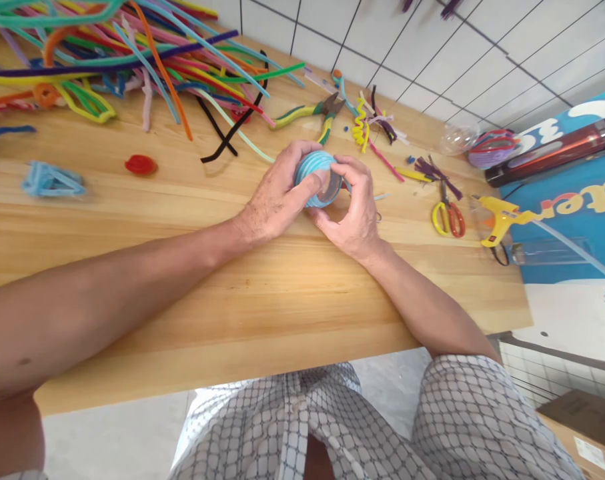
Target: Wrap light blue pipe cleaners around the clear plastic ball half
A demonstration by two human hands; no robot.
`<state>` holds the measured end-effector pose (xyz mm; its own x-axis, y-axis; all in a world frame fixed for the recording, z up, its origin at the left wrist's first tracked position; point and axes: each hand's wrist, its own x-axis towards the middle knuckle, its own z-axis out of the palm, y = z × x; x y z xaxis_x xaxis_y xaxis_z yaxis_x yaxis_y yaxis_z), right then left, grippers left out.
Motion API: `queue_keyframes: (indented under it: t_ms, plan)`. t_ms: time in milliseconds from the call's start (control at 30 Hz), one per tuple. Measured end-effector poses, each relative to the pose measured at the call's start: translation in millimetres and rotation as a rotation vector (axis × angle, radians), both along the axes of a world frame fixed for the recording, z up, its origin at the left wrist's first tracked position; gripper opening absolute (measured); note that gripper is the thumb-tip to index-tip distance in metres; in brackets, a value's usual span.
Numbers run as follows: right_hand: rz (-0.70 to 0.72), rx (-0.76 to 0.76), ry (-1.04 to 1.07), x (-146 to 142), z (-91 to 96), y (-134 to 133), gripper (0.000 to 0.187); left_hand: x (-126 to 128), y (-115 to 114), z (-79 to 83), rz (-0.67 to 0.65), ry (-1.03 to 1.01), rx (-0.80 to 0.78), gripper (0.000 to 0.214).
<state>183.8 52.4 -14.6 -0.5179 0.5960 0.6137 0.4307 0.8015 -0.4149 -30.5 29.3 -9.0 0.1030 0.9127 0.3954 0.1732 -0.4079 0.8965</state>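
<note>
Fingers snug on both sides: your left hand (278, 195) and right hand (357, 217) hold the blue-wound clear shell (332, 187) between them, over the wooden surface (262, 293). Squeeze unevenly and those coils (312, 162) could slide off its smooth side; the pliers (328, 108) lie just beyond.

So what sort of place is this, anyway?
Probably a craft workshop or hobby corner, though the pictures don't settle which. A heap of colourful, fuzzy stems like pipe cleaners covers part of the wooden table, with a yellow glue gun and scissors over to the right.
</note>
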Motion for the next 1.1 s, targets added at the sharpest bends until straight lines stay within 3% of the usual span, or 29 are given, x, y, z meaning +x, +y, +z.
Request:
queue_keyframes:
  t_ms: [767, 1100]
  plan:
    - [-0.015, -0.016, -0.009, 0.9, -1.8, 2.5, 0.074, -1.0, 5.9, -5.7, -0.018, 0.031, 0.048, 0.041]
    - [-0.101, 0.082, -0.069, -4.1, 7.4, -5.5, 0.071, 0.7, -2.6, 2.0, 0.008, 0.006, -0.025, 0.036]
